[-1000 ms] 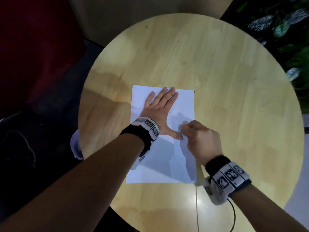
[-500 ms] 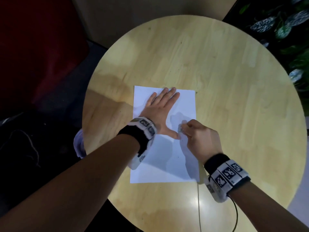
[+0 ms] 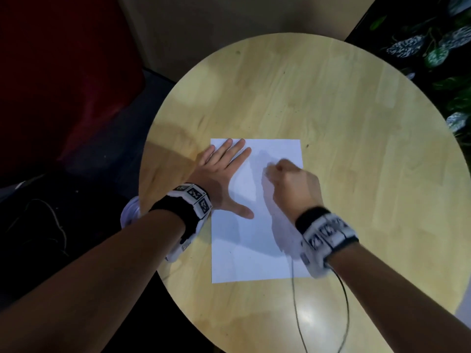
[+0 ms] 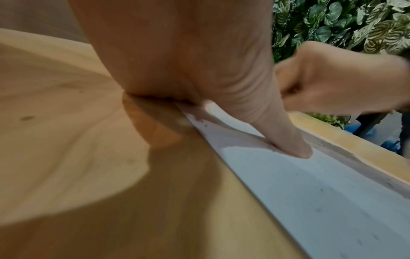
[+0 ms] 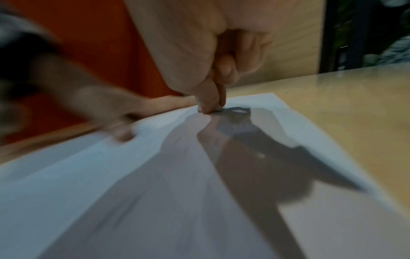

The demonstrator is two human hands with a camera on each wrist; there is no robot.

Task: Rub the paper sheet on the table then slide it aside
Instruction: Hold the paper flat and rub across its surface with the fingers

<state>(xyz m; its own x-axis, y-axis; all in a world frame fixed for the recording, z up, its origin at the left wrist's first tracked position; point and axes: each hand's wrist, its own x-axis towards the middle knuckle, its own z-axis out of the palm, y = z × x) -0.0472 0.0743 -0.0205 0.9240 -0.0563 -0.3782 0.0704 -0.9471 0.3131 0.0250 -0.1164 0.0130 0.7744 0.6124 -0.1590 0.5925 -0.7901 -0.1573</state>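
A white paper sheet (image 3: 254, 250) lies on the round wooden table (image 3: 356, 123). My left hand (image 3: 219, 171) rests flat on the sheet's far left part, fingers straight and thumb (image 4: 288, 140) spread onto the paper (image 4: 321, 192). My right hand (image 3: 280, 174) is curled over the far right part of the sheet. Its fingertips pinch a small grey eraser-like piece (image 5: 216, 110) and press it against the paper (image 5: 133, 192). The right hand is motion-blurred.
A thin dark cable (image 3: 295, 314) runs from my right wrist over the table's near edge. A dark red seat (image 3: 63, 72) stands at the left and leafy plants (image 3: 433, 47) at the far right. A pale object (image 3: 130, 212) shows under the table's left rim.
My right hand has moved with the small piece up the sheet toward its far edge. My left hand has shifted left toward the sheet's left edge. The paper lies where it was.
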